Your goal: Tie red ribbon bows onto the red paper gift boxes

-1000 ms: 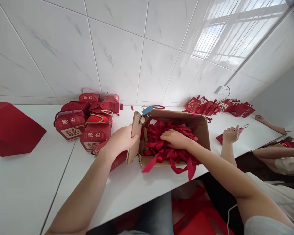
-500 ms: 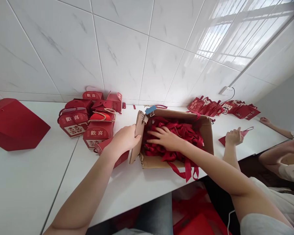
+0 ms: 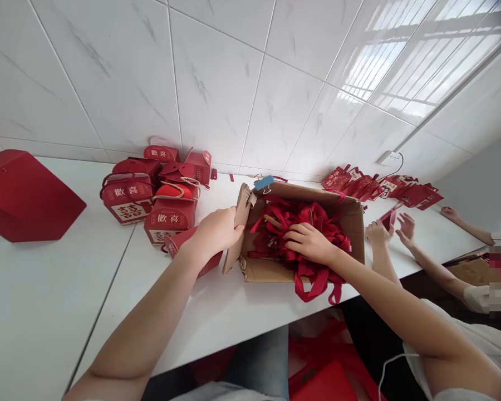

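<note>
A cardboard box (image 3: 271, 273) lies on the white table with its top side open, and a tangled heap of red ribbons (image 3: 317, 217) fills its middle and right. My left hand (image 3: 223, 228) grips the raised cardboard flap (image 3: 234, 256) at the box's left end, the thumb showing over its edge. Inside the box, my right hand (image 3: 309, 242) has its fingers curled into the ribbons; the fingertips are partly hidden among them. A few ribbon loops hang over the front rim. A blue binder clip (image 3: 264, 182) sits at the back left corner.
Several red gift boxes (image 3: 169, 220) with cord handles stand left of the box. A large plain red box (image 3: 29, 195) is at far left. More small red bags (image 3: 350, 182) line the wall at right, where a co-worker's hands (image 3: 379, 231) hold a red piece.
My right hand has drawn the ribbons rightwards, baring cardboard at the box's left, and its spread fingers have curled. My left hand stays on the flap. A co-worker's second hand has come to the red piece.
</note>
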`<state>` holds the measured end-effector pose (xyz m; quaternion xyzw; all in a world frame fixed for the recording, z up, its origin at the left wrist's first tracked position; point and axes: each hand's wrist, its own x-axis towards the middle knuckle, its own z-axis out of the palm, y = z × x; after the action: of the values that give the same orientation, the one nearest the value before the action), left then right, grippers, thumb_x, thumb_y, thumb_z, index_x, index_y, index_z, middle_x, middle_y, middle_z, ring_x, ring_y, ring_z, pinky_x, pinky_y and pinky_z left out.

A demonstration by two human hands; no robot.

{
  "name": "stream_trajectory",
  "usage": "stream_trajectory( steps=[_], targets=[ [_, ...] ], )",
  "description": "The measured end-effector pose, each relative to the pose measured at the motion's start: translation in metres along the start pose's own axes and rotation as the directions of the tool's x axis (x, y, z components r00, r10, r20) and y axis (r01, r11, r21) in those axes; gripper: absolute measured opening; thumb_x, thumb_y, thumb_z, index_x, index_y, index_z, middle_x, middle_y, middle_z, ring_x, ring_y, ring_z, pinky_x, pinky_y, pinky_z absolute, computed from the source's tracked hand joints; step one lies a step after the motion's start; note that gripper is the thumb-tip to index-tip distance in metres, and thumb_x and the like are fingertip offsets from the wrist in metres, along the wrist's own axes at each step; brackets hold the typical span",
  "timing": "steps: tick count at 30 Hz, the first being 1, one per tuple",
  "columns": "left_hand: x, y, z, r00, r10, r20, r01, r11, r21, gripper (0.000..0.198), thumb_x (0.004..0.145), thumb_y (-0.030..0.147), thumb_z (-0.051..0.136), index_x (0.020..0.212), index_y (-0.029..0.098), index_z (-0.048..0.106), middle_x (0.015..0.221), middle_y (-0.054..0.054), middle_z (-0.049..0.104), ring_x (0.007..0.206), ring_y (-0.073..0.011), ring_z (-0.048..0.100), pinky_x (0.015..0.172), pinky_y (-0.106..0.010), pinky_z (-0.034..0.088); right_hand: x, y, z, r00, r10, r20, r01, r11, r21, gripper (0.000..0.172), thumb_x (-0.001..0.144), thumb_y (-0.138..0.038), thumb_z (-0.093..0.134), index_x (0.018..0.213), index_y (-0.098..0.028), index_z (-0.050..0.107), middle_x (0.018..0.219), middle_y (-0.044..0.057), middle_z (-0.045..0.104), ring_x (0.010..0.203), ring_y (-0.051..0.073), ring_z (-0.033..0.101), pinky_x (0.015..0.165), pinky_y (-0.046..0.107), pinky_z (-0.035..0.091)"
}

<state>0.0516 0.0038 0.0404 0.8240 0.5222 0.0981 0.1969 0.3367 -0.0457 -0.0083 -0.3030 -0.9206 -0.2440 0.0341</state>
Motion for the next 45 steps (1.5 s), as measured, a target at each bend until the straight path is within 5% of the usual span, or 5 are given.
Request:
stream_trajectory(
  steps=[13, 21, 28, 35, 45],
  targets=[
    [-0.001, 0.000, 0.000, 1.000, 0.002, 0.006, -0.002, 1.000, 0.014, 0.013, 0.085, 0.030, 0.047, 0.076, 0.020, 0.046, 0.078, -0.007, 0.063, 0.067, -0.0225, 0.060, 0.051, -0.029, 0.037, -0.041, 0.013, -0.017, 0.979, 0.165, -0.119, -0.168, 0.986, -0.010, 0.022, 0.090, -0.012, 0.042, 0.072, -0.018, 0.053, 0.071, 0.005, 0.052, 0.066, 0.017, 0.043, 0.061, 0.028, 0.036],
    [-0.001, 0.001, 0.000, 1.000, -0.001, 0.007, 0.000, 0.999, 0.038, 0.014, 0.085, 0.032, 0.048, 0.080, 0.019, 0.050, 0.080, -0.009, 0.064, 0.070, -0.0248, 0.061, 0.051, -0.030, 0.037, -0.063, 0.026, -0.016, 0.792, 0.512, -0.332, -0.447, 0.857, 0.257, 0.013, 0.084, -0.019, 0.054, 0.074, -0.021, 0.046, 0.070, 0.002, 0.046, 0.061, 0.015, 0.044, 0.054, 0.027, 0.038],
    [-0.003, 0.006, 0.000, 1.000, 0.005, 0.008, -0.006, 0.999, 0.051, 0.014, 0.086, 0.030, 0.046, 0.085, 0.017, 0.053, 0.081, -0.010, 0.065, 0.071, -0.0250, 0.063, 0.053, -0.031, 0.039, -0.010, 0.003, -0.017, 0.979, 0.172, 0.105, -0.173, 0.985, 0.000, 0.016, 0.081, -0.010, 0.053, 0.087, -0.020, 0.064, 0.129, 0.011, 0.054, 0.130, 0.031, 0.035, 0.098, 0.048, 0.035],
    [-0.002, 0.009, 0.001, 1.000, -0.018, -0.013, 0.019, 0.996, 0.084, 0.016, 0.086, 0.030, 0.047, 0.090, 0.016, 0.053, 0.079, -0.011, 0.064, 0.076, -0.0284, 0.064, 0.057, -0.032, 0.042, 0.053, -0.020, 0.015, 0.944, -0.175, 0.280, 0.114, 0.969, 0.219, 0.022, 0.087, -0.016, 0.048, 0.098, -0.022, 0.067, 0.113, 0.005, 0.063, 0.116, 0.023, 0.047, 0.108, 0.046, 0.023],
    [-0.006, 0.012, -0.001, 1.000, 0.000, 0.009, -0.001, 0.993, 0.119, 0.013, 0.088, 0.028, 0.044, 0.089, 0.017, 0.051, 0.078, -0.010, 0.063, 0.076, -0.0283, 0.064, 0.055, -0.032, 0.041, -0.040, 0.008, -0.027, 0.939, 0.343, -0.005, -0.339, 0.930, 0.145, 0.014, 0.085, -0.024, 0.052, 0.073, -0.019, 0.054, 0.083, 0.006, 0.061, 0.084, 0.020, 0.050, 0.081, 0.036, 0.034]
  ],
)
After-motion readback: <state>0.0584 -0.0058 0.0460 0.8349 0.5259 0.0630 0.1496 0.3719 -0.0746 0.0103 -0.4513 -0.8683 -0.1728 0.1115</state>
